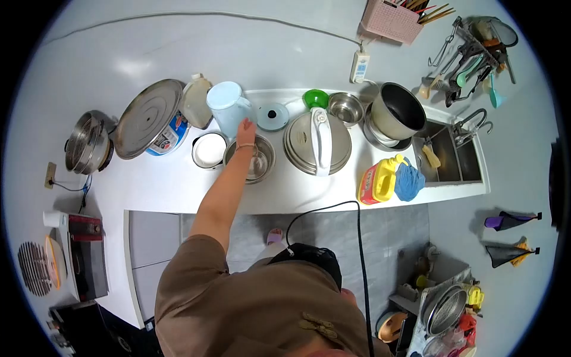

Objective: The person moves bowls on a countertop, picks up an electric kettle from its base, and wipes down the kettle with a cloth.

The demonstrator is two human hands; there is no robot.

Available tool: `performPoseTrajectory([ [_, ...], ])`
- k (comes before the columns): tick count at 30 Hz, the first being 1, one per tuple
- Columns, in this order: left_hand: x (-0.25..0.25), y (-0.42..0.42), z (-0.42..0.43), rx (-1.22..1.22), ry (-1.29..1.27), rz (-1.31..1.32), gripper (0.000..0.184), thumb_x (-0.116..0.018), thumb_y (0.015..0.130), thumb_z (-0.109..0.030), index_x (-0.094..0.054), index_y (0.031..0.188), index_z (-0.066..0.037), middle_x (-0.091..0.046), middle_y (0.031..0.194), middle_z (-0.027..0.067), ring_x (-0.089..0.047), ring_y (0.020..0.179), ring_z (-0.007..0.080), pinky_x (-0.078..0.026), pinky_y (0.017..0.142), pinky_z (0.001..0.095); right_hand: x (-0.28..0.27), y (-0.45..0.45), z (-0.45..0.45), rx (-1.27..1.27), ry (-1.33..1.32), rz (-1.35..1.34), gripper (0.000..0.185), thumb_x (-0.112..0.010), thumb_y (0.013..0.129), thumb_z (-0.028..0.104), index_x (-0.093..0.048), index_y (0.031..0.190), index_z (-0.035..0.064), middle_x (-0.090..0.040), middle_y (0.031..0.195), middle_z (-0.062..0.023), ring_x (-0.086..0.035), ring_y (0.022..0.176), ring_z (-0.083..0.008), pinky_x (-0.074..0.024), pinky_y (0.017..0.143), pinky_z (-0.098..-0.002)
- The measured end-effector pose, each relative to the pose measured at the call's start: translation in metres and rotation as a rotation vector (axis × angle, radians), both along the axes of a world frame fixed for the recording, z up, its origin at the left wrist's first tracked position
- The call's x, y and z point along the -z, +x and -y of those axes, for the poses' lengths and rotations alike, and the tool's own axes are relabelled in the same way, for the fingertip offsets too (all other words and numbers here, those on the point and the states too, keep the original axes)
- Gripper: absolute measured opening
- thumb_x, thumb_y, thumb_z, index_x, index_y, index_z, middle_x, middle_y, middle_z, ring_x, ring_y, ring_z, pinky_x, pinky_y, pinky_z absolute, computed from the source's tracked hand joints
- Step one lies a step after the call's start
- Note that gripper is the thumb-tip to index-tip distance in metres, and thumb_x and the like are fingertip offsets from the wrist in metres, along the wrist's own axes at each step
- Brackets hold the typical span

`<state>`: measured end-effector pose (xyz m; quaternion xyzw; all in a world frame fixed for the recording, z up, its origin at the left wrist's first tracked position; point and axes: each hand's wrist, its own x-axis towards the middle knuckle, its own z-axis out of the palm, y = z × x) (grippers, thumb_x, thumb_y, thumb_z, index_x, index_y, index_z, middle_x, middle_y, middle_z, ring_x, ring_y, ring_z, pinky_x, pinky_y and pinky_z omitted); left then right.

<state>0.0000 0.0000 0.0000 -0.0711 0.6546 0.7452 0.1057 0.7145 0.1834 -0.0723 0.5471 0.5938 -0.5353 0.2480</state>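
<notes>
One left hand (245, 132) at a light-blue pitcher (226, 113)

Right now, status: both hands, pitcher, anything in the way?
Left hand at blue pitcher, grip unclear. Right hand not clearly visible. Steel bowl below forearm; blue lid close by pitcher.

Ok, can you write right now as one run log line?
left hand: at handle of light blue pitcher, grip unclear | forearm: over metal bowl | light blue lid: on counter

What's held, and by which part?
Left hand appears to hold the light-blue cylindrical plastic pitcher by its side handle. Right grip can't be told.
</notes>
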Motion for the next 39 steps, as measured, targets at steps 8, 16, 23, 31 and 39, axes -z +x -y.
performPoseTrajectory([
  [8,0.028,-0.066,-0.007,-0.135,-0.456,-0.212,0.06,-0.071,0.075,-0.019,-0.053,0.127,0.004,-0.058,0.124,0.0205,-0.057,0.114,0.0276,-0.044,0.096,0.0367,-0.009,-0.054,0.033,0.119,0.161,-0.094,0.042,-0.05,0.092,0.016,-0.053,0.129,-0.0023,-0.067,0.094,-0.0096,-0.064,0.083,-0.0173,-0.0529,0.069,-0.0332],
  [16,-0.005,-0.076,-0.007,-0.035,-0.29,-0.168,0.06,-0.073,0.071,-0.033,-0.06,0.115,0.004,-0.064,0.114,0.0209,-0.06,0.109,0.0337,-0.046,0.094,0.04,-0.009,-0.053,0.033,0.193,0.2,-0.048,0.041,-0.052,0.09,0.015,-0.053,0.129,0.0022,-0.066,0.096,-0.0069,-0.063,0.084,-0.0148,-0.0538,0.07,-0.0311],
  [23,-0.031,0.021,0.108,0.031,-0.976,-0.418,0.047,-0.069,0.074,-0.03,-0.055,0.107,0.002,-0.057,0.113,0.0193,-0.056,0.104,0.0367,-0.046,0.089,0.0436,0.072,0.003,0.054,-0.098,0.496,0.041,0.038,-0.05,0.094,0.029,-0.061,0.119,0.003,-0.068,0.106,-0.0153,-0.065,0.1,-0.0279,-0.0512,0.084,-0.0387],
  [31,0.055,0.055,0.209,-0.15,-0.655,0.222,0.062,-0.067,0.081,-0.032,-0.039,0.125,0.003,-0.051,0.121,0.0209,-0.056,0.103,0.0354,-0.049,0.084,0.046,0.075,-0.005,0.031,-0.283,0.296,0.045,0.04,-0.048,0.093,0.025,-0.055,0.125,0.0006,-0.067,0.107,-0.0139,-0.062,0.099,-0.025,-0.0493,0.083,-0.0366],
  [39,0.042,0.022,0.2,-0.179,0.241,0.49,0.059,-0.055,0.089,-0.034,-0.038,0.132,0.004,-0.051,0.122,0.0244,-0.06,0.102,0.0379,-0.054,0.083,0.0531,0.014,-0.118,-0.016,0.022,0.167,-0.173,0.043,-0.048,0.092,0.014,-0.048,0.132,-0.0016,-0.066,0.103,-0.0096,-0.064,0.09,-0.0164,-0.0511,0.077,-0.0324],
])
